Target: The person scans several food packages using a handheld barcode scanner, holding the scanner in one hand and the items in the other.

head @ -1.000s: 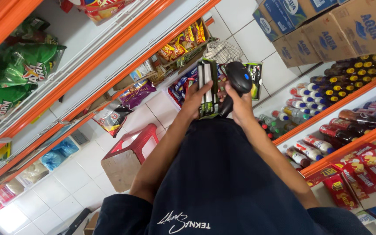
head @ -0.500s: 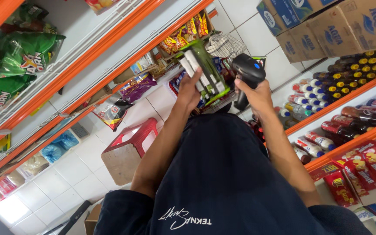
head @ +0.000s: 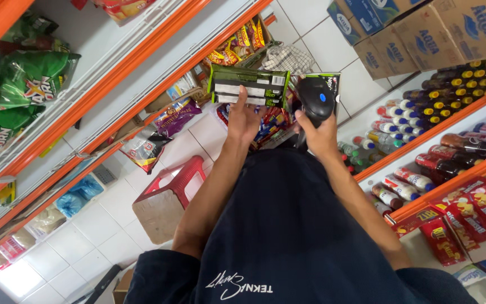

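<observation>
green box [head: 248, 86] turned flat since earlier | left hand [head: 243, 119] fingers grip its lower edge | right hand [head: 317, 132] fingers clasp black scanner [head: 313, 100]

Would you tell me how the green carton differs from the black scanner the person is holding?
The green carton is a flat, oblong box with pale stripes; the black scanner is rounded, with a small blue button. The left hand holds the carton by its lower edge; the right hand wraps the scanner's handle. Both are raised side by side.

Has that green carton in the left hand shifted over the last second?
Yes. The green carton turned flat and rose from the red plastic stool.
</observation>
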